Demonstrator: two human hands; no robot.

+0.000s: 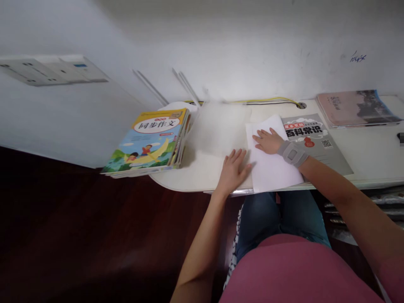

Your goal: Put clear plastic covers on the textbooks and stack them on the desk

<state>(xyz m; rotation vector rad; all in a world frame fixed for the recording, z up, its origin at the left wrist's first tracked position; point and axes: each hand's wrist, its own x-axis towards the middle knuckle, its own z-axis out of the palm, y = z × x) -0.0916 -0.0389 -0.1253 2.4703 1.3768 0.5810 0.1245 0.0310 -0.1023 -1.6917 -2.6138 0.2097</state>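
White sheet [268,174] sits on the counter [372,155], long axis pointing wallward; right hand [269,142] is nearer — spread flat on it, not gripping; left hand [232,172] is open too — empty, just left of it.

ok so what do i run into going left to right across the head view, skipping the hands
Wall switch panel → book stack → translucent sheet → white paper → grey book → pinkish-covered book → small dark object at the right edge.
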